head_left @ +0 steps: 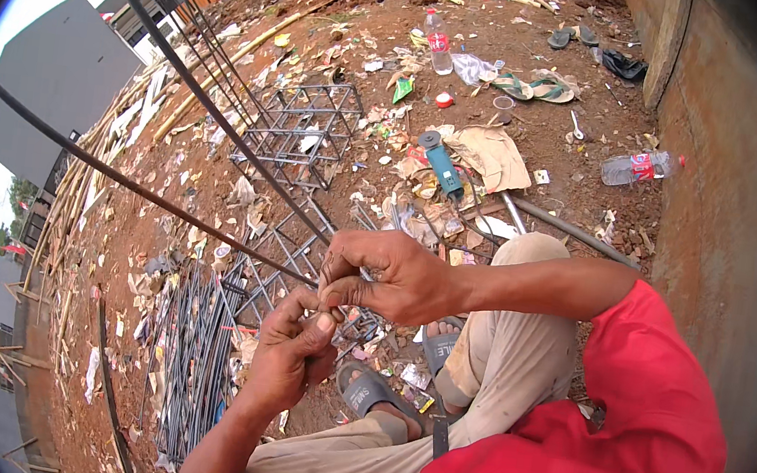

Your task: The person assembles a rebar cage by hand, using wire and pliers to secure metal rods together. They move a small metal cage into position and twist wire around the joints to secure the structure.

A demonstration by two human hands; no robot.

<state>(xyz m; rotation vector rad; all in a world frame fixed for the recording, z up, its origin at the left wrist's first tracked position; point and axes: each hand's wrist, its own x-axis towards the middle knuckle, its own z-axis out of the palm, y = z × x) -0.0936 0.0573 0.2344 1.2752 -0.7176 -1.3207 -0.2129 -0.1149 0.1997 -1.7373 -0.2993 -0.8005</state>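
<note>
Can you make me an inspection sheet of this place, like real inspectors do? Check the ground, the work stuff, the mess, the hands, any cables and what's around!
Surface: reddish-brown ground, littered with scraps.
Job's things: two long metal rods reach toward the hands; a bundle of bars and a metal frame lie on the ground.
Clutter: one upright bottle, one lying bottle, flip-flops and a teal power tool.
Hands: left hand and right hand meet, fingers curled closed; anything pinched between them is too small to tell.
Cables: a dark cord seems to lie by the power tool; its far end is unclear.
Surroundings: wall at right, grey building at left.
</note>
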